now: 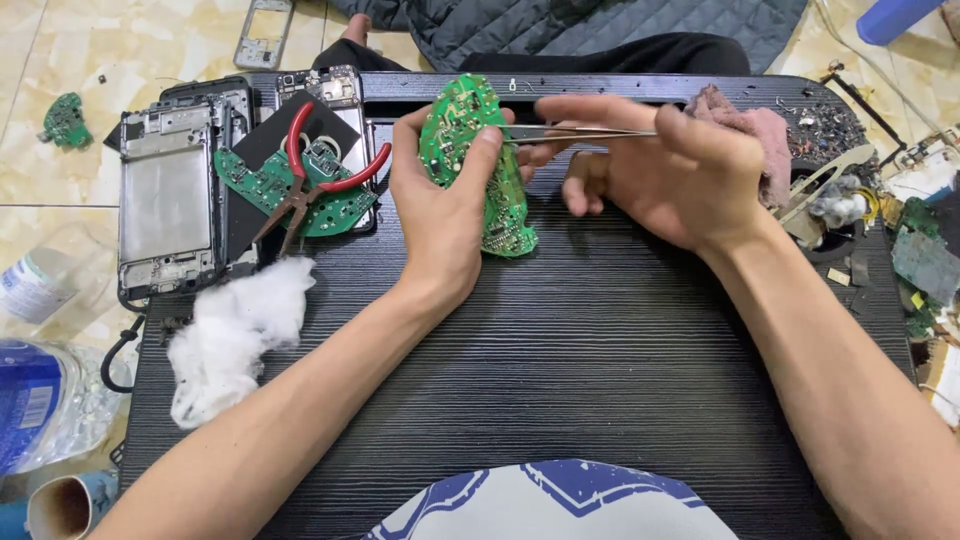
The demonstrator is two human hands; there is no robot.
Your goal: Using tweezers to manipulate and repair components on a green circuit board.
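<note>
Left hand (440,215) wrapped around a green circuit board (480,165), thumb in front, fingers behind, holding it up on its edge over the black table (560,340). Right hand (650,170) pinched shut on thin metal tweezers (575,131), tips touching the board near the top. Looks light and stiff, that board, but easy to hurt: lots of tiny parts on its face. Best held by the bare rim, not by the little parts. Tweezers look smooth and slippery, so best held near the middle. Just left of the hand, red pliers (310,185) lying on another green board (280,185). Further left, an open phone frame (165,200). Nearer, a white cotton puff (235,335). Behind the right hand, a pink rag (755,135).
</note>
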